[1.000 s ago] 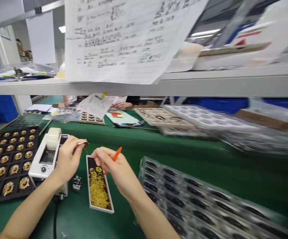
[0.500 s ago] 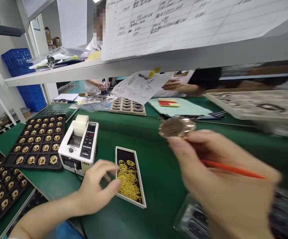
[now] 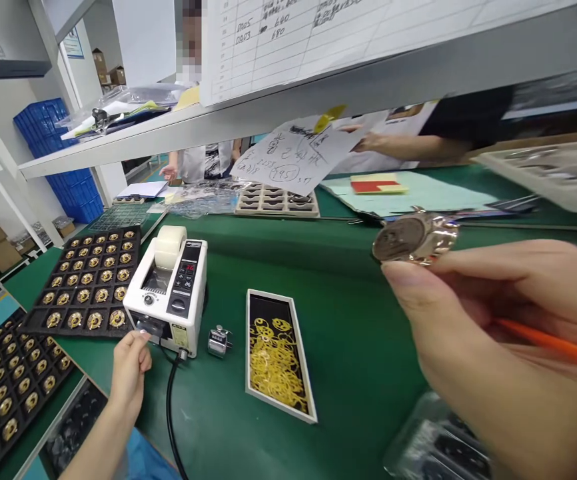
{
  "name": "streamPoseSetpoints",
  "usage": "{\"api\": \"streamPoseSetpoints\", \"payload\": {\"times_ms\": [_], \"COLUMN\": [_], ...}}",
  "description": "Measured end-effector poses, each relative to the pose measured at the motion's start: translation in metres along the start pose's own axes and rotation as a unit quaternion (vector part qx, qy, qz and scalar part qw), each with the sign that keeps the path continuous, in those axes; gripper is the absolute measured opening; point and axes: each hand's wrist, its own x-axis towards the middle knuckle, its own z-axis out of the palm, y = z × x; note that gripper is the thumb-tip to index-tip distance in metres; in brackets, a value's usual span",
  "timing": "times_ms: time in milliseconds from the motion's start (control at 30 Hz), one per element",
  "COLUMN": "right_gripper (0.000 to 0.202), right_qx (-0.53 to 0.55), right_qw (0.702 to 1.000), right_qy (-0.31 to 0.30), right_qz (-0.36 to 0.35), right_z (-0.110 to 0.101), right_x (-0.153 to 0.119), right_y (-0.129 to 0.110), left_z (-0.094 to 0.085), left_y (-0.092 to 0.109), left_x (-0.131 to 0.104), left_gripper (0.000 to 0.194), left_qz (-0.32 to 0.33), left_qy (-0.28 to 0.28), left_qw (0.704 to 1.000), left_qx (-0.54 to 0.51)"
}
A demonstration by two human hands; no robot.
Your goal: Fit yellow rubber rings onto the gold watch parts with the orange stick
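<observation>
My right hand (image 3: pixel 493 327) holds up a shiny metal watch case (image 3: pixel 408 237) between thumb and fingers. Its round back faces me. Tucked in the same hand is a thin orange stick (image 3: pixel 551 343), its tip hidden. My left hand (image 3: pixel 131 367) is closed in a pinch at the front outlet of a white tape dispenser (image 3: pixel 166 290), on what looks like the end of clear tape (image 3: pixel 149 329). A roll of tape (image 3: pixel 169 245) sits on top of the machine. Right of it, a small silver tally counter (image 3: pixel 218 341) rests on the green table.
A white-rimmed tray (image 3: pixel 304 363) of yellow rings lies mid-table. Black trays (image 3: pixel 83 283) of gold watch parts are at left. A clear plastic package (image 3: pixel 438 440) lies under my right hand. A shelf (image 3: pixel 178 143) with papers crosses above; people stand beyond.
My left hand has moved left from beside the yellow rings to the dispenser outlet and closed, uncovering the tally counter. My right hand, still holding the watch case, appears farther right.
</observation>
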Motion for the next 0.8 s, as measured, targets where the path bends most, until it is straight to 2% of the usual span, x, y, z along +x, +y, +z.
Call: {"api": "streamPoseSetpoints", "payload": {"times_ms": [100,167,200,300,367,467,600,700,800], "right_gripper": [0.015,0.011,0.008,0.005,0.010,0.023,0.036,0.041,0.041], "right_qx": [0.028,0.054,0.066,0.103,0.142,0.240,0.345,0.389,0.426], "right_qw": [0.999,0.998,0.997,0.992,0.983,0.948,0.875,0.834,0.807], "right_qy": [0.002,-0.012,-0.023,-0.068,-0.110,-0.174,-0.248,-0.277,-0.301], "right_qz": [-0.017,-0.026,-0.025,0.000,0.037,0.116,0.232,0.277,0.278], "right_z": [-0.001,0.000,0.001,0.003,0.004,0.005,0.010,0.014,0.018], "right_x": [0.002,0.003,0.003,0.003,0.004,0.008,0.014,0.015,0.014], "right_y": [-0.003,-0.005,-0.007,-0.008,-0.007,-0.004,0.001,0.003,0.004], "left_z": [-0.004,-0.004,-0.002,0.013,0.025,0.047,0.081,0.109,0.125], "left_y": [0.015,0.028,0.034,0.055,0.070,0.095,0.118,0.118,0.110], "left_x": [-0.016,-0.022,-0.023,-0.018,-0.011,-0.005,-0.001,0.004,0.008], "left_gripper": [0.035,0.025,0.020,0.015,0.017,0.018,0.024,0.027,0.028], "left_qz": [0.060,0.142,0.189,0.288,0.296,0.315,0.350,0.335,0.330], "left_qy": [-0.006,-0.050,-0.087,-0.191,-0.222,-0.250,-0.341,-0.401,-0.419], "left_qw": [0.998,0.980,0.958,0.852,0.821,0.825,0.843,0.840,0.836], "left_qx": [0.036,0.127,0.198,0.392,0.434,0.397,0.224,0.143,0.126]}}
